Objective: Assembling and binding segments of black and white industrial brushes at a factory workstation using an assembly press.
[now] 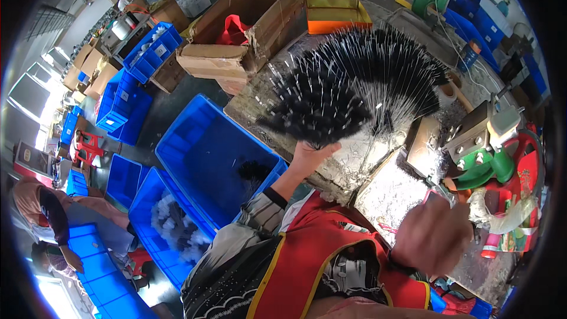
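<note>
My left hand (pixel 312 160) is wrapped round the lower end of a thick bundle of black-tufted wire brushes (pixel 319 103), with their thin pale ends pointing up and away. Behind it on the worktable (pixel 378 198), a big heap of similar wire brushes (pixel 407 59) is fanned out with its wire stems toward me. My right hand (pixel 434 236) is smeared by motion over the brightly lit table part, near a green machine (pixel 487 168). Its fingers cannot be made out, nor whether anything is in them.
Left of the table stands a deep blue bin (pixel 204 142) with some black brushes in it; another blue bin (pixel 168 224) holds white tufted pieces. A cardboard box (pixel 254 18) and an orange tray (pixel 338 16) lie beyond. A co-worker (pixel 44 207) is at far left.
</note>
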Demonstrator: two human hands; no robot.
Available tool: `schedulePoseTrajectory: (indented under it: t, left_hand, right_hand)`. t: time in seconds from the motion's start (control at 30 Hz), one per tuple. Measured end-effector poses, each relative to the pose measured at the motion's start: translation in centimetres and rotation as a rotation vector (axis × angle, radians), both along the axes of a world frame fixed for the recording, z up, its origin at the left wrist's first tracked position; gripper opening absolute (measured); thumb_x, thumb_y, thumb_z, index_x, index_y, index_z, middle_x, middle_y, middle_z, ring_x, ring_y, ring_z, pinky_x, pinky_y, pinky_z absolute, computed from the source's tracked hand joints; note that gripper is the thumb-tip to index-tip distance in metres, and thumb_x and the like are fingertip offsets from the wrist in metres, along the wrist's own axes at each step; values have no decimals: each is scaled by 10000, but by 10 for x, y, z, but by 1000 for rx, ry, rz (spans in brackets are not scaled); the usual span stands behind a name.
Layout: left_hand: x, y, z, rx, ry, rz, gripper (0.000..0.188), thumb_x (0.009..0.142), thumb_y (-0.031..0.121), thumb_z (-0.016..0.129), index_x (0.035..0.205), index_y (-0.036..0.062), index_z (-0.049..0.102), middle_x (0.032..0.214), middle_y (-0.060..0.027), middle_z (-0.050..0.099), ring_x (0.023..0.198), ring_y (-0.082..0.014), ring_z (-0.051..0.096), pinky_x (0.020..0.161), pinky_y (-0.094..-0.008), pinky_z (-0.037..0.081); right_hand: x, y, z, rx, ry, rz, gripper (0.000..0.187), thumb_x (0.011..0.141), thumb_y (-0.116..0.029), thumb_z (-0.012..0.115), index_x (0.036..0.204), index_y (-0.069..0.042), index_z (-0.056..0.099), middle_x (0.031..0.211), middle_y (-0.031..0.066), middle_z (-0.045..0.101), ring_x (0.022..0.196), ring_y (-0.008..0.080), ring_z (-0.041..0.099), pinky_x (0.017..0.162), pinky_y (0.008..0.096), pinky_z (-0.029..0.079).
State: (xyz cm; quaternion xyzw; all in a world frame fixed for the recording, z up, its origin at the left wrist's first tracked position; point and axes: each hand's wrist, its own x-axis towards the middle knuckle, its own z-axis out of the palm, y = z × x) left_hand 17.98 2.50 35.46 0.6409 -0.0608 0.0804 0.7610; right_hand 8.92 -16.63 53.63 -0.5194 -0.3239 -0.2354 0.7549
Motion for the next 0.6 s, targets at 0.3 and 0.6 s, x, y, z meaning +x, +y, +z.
schedulePoseTrajectory:
  t: [0.3,0.6]
  left_hand:
    - [16,4,-30,-64,161,71,166,714,78,692,748,64,530,617,29,523,510,-48,468,469,-209,384]
    - [16,6,-29,33,178,74,226,709,105,709,823,65,519,648,28,534,524,-52,476,481,-203,393]
  right_hand:
    - [-37,28,52,591,194,432,235,732,-3,641,619,-65,445,590,63,461,442,153,404,464,253,374]
    - [-19,-7,1,100,-16,992,481,833,-111,512,1288,-138,358,742,222,585,464,291,553,422,371,493]
